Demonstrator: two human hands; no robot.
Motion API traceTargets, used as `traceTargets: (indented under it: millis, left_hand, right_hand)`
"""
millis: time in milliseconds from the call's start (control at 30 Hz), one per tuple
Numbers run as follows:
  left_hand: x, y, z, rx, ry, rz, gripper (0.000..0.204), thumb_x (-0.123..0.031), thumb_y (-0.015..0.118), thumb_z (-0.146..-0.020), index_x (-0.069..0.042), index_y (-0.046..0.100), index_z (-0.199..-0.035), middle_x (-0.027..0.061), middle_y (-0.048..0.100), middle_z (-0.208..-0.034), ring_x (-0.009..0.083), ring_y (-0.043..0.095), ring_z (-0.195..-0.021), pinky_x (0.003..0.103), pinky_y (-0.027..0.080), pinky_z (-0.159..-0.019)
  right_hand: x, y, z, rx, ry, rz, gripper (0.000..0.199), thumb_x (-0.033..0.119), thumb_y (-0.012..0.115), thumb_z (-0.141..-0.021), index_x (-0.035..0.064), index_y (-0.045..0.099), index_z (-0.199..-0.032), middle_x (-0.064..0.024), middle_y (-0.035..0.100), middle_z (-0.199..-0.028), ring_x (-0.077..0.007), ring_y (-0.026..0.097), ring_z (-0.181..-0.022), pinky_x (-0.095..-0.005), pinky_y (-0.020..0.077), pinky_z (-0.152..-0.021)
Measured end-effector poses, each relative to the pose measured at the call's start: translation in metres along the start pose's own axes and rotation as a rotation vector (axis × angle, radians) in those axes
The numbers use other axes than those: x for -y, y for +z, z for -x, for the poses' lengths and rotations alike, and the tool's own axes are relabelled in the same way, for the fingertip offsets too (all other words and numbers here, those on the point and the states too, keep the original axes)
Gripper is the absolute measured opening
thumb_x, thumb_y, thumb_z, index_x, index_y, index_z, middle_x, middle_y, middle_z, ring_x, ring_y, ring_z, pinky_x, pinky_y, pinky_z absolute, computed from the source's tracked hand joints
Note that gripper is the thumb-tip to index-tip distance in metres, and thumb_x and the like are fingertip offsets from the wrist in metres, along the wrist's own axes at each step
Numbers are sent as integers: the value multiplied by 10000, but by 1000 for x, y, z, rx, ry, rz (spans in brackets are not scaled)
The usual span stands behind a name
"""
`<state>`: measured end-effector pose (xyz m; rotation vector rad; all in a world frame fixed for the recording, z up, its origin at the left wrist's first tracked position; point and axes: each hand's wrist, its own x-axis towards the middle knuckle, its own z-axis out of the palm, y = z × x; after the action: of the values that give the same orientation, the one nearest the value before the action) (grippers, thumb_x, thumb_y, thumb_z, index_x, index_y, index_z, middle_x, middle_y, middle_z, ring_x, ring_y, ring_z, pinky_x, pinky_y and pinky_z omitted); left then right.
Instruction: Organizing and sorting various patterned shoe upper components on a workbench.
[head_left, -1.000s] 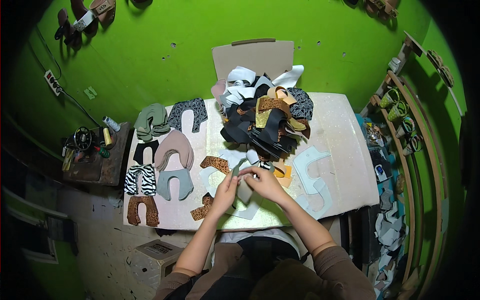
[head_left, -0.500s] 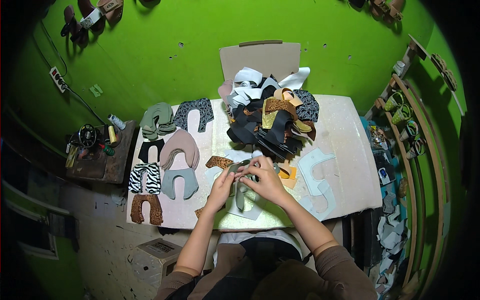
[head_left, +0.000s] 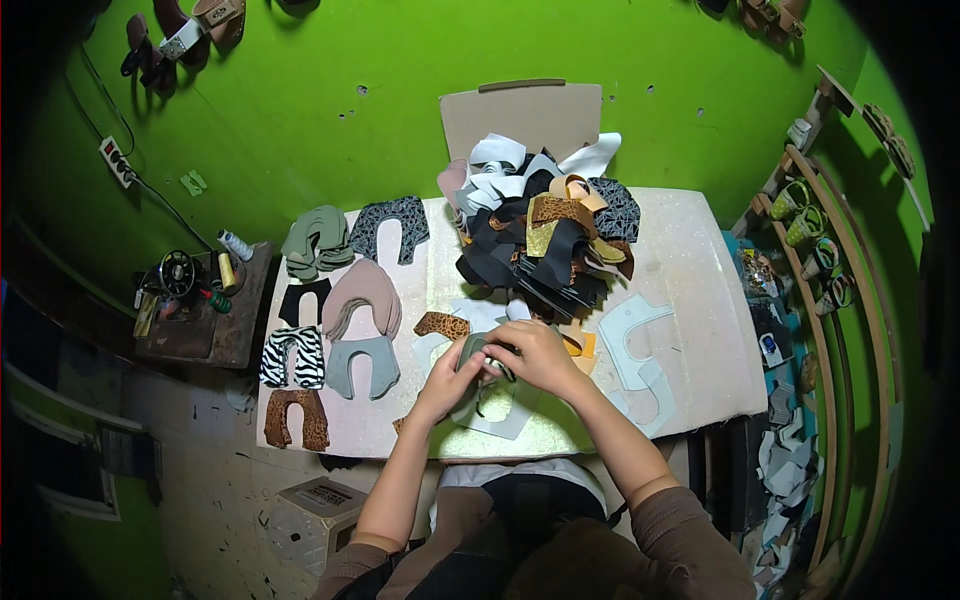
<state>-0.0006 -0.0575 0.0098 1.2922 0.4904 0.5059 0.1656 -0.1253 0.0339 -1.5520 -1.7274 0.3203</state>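
Note:
Near the front middle of the table, my left hand (head_left: pixel 446 383) is closed on a grey-green shoe-upper piece (head_left: pixel 472 348). My right hand (head_left: pixel 540 355) pinches the same piece from the other side, its fingers hiding most of it. Beneath the hands lies a pale sheet piece (head_left: pixel 510 424). Just beyond sits a leopard-print scrap (head_left: pixel 442 325), and a yellow-orange scrap (head_left: pixel 582 346) peeks out beside my right hand.
A heap of mixed cut pieces (head_left: pixel 545 240) covers the table's back middle. Stacks of U-shaped uppers, including green (head_left: pixel 318 240), pink (head_left: pixel 362 298) and zebra-print (head_left: pixel 293 357), line the left. Light-blue pieces (head_left: pixel 636 345) lie right. A sewing machine (head_left: pixel 178 275) stands farther left.
The grey-green piece, which hung down between my hands, is now bunched up and mostly covered by my fingers. My right hand has turned over it and lowered slightly.

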Motion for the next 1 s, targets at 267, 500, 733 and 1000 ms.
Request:
traceTargets:
  millis: [267,500,733,1000]
  left_hand:
    - [-5,-9,-5,-12,-85,-75,285,-235,416,-975,-7,508,-1120,32,600,-905,93,600,-770,215,461,-688]
    - [-17,-24,-14,35,-77,-329,306,-256,407,-978,9,537,-1061,61,633,-876,103,605,-760,221,466,-680]
    - [-37,-64,-8,-17,-129,-119,321,-265,375,-986,10,521,-1060,94,637,-912,155,638,-816,242,493,-710]
    - [-23,-129,5,-224,-230,564,432,-96,408,-912,-27,309,-1327,183,461,-1291,299,526,-1082,403,451,-913]
  right_hand:
    - [-12,5,4,73,97,-116,231,250,677,-758,50,630,-863,-128,558,-1056,-287,518,-1007,-349,418,-845]
    - [-33,12,8,50,-31,-44,249,253,691,-763,43,638,-888,-107,539,-1080,-252,500,-1025,-315,392,-899]
    - [-22,44,4,428,453,-776,236,194,644,-839,36,620,-1014,-35,626,-953,-104,553,-875,-263,439,-792]
    - [-23,118,-29,67,852,-1399,259,119,592,-869,24,576,-1110,-66,620,-1020,-130,594,-900,-266,476,-803]
